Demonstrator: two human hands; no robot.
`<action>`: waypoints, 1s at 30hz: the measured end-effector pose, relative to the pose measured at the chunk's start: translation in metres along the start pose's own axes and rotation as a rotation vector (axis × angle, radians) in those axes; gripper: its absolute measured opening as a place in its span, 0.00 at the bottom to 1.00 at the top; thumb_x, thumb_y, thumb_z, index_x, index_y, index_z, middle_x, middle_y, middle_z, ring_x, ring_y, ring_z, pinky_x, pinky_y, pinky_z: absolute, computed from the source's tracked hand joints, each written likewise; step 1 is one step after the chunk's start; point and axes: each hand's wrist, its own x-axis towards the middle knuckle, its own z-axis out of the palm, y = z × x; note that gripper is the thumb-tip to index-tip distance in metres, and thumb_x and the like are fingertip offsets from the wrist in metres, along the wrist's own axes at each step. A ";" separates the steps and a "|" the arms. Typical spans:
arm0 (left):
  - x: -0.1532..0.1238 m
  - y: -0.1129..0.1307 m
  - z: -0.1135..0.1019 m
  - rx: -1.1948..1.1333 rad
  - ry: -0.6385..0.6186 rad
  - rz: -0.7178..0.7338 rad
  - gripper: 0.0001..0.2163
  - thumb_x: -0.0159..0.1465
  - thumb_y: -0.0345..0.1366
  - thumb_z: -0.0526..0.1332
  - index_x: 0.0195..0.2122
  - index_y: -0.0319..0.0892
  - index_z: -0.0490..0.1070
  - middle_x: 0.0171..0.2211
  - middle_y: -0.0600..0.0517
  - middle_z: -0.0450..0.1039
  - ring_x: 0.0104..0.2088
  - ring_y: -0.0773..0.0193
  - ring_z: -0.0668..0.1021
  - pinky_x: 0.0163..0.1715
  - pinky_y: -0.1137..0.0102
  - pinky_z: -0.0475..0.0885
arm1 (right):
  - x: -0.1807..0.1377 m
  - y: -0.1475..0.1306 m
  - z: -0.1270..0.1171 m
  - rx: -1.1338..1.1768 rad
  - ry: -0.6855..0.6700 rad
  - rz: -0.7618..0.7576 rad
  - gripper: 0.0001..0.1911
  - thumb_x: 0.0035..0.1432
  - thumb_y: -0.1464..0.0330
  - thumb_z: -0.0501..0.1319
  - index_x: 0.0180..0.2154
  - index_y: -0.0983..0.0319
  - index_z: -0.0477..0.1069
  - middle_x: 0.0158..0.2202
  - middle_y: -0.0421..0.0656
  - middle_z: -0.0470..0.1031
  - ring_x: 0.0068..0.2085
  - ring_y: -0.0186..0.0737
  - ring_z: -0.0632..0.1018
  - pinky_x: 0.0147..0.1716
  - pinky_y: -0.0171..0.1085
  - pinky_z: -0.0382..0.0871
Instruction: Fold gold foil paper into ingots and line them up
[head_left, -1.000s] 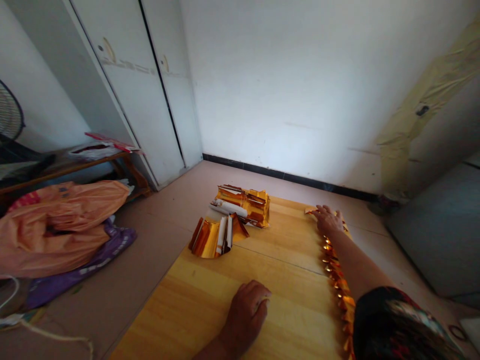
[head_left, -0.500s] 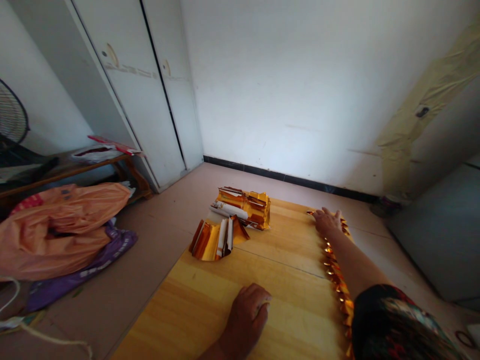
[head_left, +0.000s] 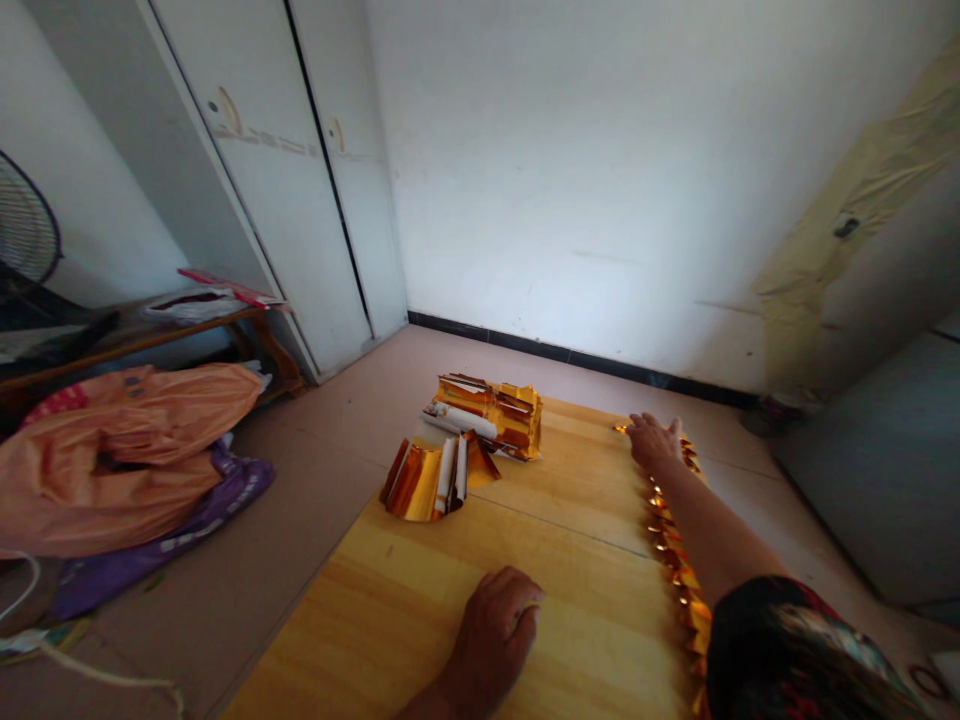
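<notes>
A yellow wooden board lies on the floor. Along its right edge runs a row of folded gold foil pieces, partly hidden under my right forearm. My right hand reaches to the far end of that row, fingers spread flat on the foil. My left hand rests on the board near me with its fingers curled under; nothing shows in it. At the far left of the board stand two bunches of gold foil sheets, a fanned bunch and a stack behind it.
An orange plastic bag over a purple one lies on the floor at left, by a low wooden bench and a fan. White cupboard doors stand behind. A grey cabinet is at right.
Both hands stay almost where they were. The view has shifted slightly, and my right hand has flattened a little on the far end of the foil row.
</notes>
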 end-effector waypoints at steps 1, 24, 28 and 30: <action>0.000 0.000 0.000 -0.005 0.002 0.001 0.09 0.58 0.28 0.51 0.32 0.42 0.70 0.31 0.50 0.72 0.34 0.63 0.73 0.37 0.69 0.67 | -0.002 -0.002 -0.005 0.009 0.026 -0.007 0.22 0.56 0.81 0.47 0.42 0.58 0.74 0.57 0.47 0.65 0.56 0.49 0.62 0.52 0.66 0.48; 0.009 -0.022 -0.023 -0.247 0.503 -0.172 0.11 0.61 0.40 0.55 0.34 0.39 0.73 0.29 0.50 0.74 0.31 0.65 0.75 0.31 0.72 0.71 | -0.133 -0.223 -0.027 1.114 0.395 -0.270 0.15 0.52 0.77 0.52 0.37 0.61 0.74 0.36 0.45 0.76 0.38 0.40 0.76 0.41 0.37 0.69; 0.009 -0.030 -0.024 -0.345 0.561 -0.255 0.13 0.60 0.43 0.56 0.37 0.39 0.72 0.30 0.50 0.74 0.29 0.65 0.76 0.29 0.73 0.71 | -0.132 -0.231 -0.040 1.119 0.383 -0.215 0.13 0.55 0.73 0.53 0.39 0.60 0.73 0.37 0.45 0.76 0.38 0.39 0.76 0.40 0.35 0.69; 0.010 -0.033 -0.026 -0.390 0.612 -0.289 0.14 0.59 0.44 0.57 0.38 0.39 0.71 0.31 0.49 0.74 0.29 0.65 0.76 0.27 0.72 0.71 | -0.129 -0.238 -0.052 1.115 0.404 -0.199 0.11 0.57 0.70 0.54 0.39 0.59 0.73 0.36 0.44 0.75 0.36 0.38 0.76 0.38 0.34 0.69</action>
